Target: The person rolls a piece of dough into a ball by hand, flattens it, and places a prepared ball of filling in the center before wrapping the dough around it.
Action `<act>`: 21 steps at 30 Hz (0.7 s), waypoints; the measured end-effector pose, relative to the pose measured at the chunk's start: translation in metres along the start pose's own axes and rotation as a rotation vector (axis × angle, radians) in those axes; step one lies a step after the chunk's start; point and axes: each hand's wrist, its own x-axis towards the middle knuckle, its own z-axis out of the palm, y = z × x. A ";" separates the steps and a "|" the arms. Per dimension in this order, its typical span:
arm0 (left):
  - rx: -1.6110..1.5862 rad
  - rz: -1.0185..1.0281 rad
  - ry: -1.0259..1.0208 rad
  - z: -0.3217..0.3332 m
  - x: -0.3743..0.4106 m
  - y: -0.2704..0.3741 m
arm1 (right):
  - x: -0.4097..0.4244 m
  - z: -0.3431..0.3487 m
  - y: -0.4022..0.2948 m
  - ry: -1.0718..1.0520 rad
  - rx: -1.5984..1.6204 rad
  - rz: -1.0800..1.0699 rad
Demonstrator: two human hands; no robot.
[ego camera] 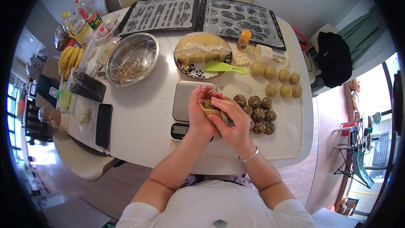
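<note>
Cupped in my left hand is a piece of yellow dough wrapped partly around a dark, chunky filling ball. My right hand presses on the dough and ball from the right side. Both hands are above the right edge of a digital kitchen scale. Several dark filling balls stand in rows on a pale mat, just right of my hands. Behind them lie several smooth yellow dough balls. A large dough mass, partly under plastic film, rests on a patterned plate with a green spatula.
Two lined baking trays lie along the far edge. A film-covered metal bowl holds crumbly filling. An orange-capped bottle stands at the back right. Bananas, oil bottles and a black phone are at left.
</note>
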 end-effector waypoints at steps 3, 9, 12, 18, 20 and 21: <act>-0.032 -0.010 0.036 -0.002 0.003 0.001 | 0.002 -0.001 0.001 -0.020 0.027 0.003; -0.030 -0.017 0.026 -0.004 0.004 0.006 | 0.008 -0.006 -0.006 -0.107 0.005 0.015; -0.009 0.002 0.013 -0.001 0.000 0.004 | 0.008 -0.007 -0.005 -0.121 -0.009 0.009; -0.036 -0.003 0.003 -0.002 0.000 0.004 | 0.007 -0.004 -0.005 -0.086 -0.123 -0.097; -0.048 -0.007 0.016 -0.001 -0.001 0.003 | 0.006 -0.003 -0.002 -0.093 -0.132 -0.092; -0.057 -0.008 0.029 0.001 -0.001 0.004 | 0.006 -0.003 0.000 -0.100 -0.124 -0.082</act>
